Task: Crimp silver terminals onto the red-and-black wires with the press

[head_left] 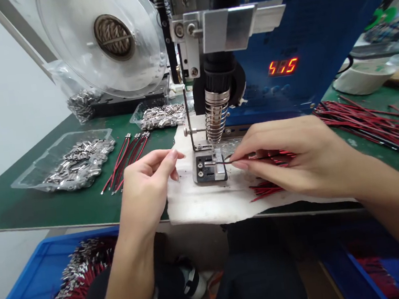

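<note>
Between its thumb and fingers, my right hand (287, 158) pinches a red and black wire (227, 161), whose end reaches over a small black fixture (202, 172). A silver piece lies on that fixture at the wire's end. My left hand (152, 179) is just left of the fixture, thumb and index fingertips pressed together; anything between them is too small to make out. Above the fixture hangs a spring-wrapped nozzle (216, 111) of the blue machine (280, 39). More red wires (266, 190) lie under and beside my right hand on the white cloth (206, 206).
Clear trays of metal parts (75, 166) (163, 115) stand left, with finished-looking wires (128, 160) beside them. A wire pile (372, 122) lies right. A large reel (75, 39) stands behind. Below left is a blue bin (25, 294) of wires.
</note>
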A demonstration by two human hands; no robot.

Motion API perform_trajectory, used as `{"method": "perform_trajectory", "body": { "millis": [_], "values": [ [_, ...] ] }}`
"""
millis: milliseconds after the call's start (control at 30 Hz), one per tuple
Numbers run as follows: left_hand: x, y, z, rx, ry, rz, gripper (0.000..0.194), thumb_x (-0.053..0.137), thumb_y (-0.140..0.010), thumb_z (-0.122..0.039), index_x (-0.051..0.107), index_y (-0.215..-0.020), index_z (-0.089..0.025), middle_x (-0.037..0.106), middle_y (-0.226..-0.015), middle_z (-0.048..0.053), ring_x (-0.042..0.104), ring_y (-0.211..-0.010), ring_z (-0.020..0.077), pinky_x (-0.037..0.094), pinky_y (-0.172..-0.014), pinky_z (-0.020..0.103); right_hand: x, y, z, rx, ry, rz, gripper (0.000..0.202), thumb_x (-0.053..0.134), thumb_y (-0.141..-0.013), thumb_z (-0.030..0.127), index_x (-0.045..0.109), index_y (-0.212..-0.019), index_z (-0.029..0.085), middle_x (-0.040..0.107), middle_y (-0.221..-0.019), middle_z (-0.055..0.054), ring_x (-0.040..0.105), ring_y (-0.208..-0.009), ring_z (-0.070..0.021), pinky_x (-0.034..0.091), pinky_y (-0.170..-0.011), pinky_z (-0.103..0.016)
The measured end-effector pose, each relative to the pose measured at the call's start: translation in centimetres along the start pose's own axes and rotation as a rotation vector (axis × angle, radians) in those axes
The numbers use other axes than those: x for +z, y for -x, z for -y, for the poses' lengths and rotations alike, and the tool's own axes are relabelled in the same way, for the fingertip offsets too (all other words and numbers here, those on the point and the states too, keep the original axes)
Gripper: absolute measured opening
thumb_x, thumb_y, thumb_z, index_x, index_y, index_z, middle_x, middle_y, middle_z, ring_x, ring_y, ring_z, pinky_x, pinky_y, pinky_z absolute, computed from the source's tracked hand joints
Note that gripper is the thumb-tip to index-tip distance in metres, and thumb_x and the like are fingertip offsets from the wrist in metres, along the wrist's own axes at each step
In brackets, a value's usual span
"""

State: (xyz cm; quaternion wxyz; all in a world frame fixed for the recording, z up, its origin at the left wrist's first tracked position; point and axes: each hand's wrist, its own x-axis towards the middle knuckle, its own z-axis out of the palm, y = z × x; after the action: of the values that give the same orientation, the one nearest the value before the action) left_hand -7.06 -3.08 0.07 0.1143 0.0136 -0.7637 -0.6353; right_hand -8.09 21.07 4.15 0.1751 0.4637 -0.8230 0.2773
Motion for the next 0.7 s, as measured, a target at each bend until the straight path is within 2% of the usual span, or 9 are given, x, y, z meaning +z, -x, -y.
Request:
{"method": "perform_trajectory", "body": {
  "millis": [167, 300, 700],
  "values": [
    [-0.01, 0.01, -0.05, -0.008, -0.022, 0.009, 0.011, 0.074, -0.082, -0.031, 0.079, -0.077, -0.022, 0.060, -0.060, -0.003, 0.048, -0.057, 0.0070, 0.038, -0.059, 0.021, -0.07, 0.05, 0.20, 0.018, -0.015, -0.008, 0.013, 0.061, -0.095, 0.017, 0.073, -0.091, 0.014, 0.071, -0.079, -0.002, 0.061, -0.065, -0.0094, 0.046, -0.061, -0.023],
    [-0.26, 0.11, -0.34, -0.027, -0.076, 0.061, 0.012, 0.079, -0.077, -0.032, 0.078, -0.073, -0.021, 0.063, -0.063, -0.002, 0.050, -0.059, 0.0074, 0.037, -0.058, 0.020, -0.12, 0.14, 0.18, 0.004, -0.024, -0.020, 0.012, 0.063, -0.094, 0.016, 0.074, -0.091, 0.014, 0.070, -0.076, -0.002, 0.060, -0.062, -0.0087, 0.045, -0.058, -0.023],
    [-0.19, 0.57, -0.22, -0.011, -0.104, 0.090, 0.017, 0.077, -0.080, -0.036, 0.076, -0.078, -0.019, 0.062, -0.065, -0.002, 0.046, -0.060, 0.0078, 0.034, -0.056, 0.020, -0.01, 0.11, -0.42, -0.068, 0.042, -0.055, 0.012, 0.063, -0.094, 0.017, 0.075, -0.091, 0.016, 0.075, -0.081, -0.003, 0.067, -0.067, -0.0109, 0.051, -0.059, -0.023]
  ]
}}
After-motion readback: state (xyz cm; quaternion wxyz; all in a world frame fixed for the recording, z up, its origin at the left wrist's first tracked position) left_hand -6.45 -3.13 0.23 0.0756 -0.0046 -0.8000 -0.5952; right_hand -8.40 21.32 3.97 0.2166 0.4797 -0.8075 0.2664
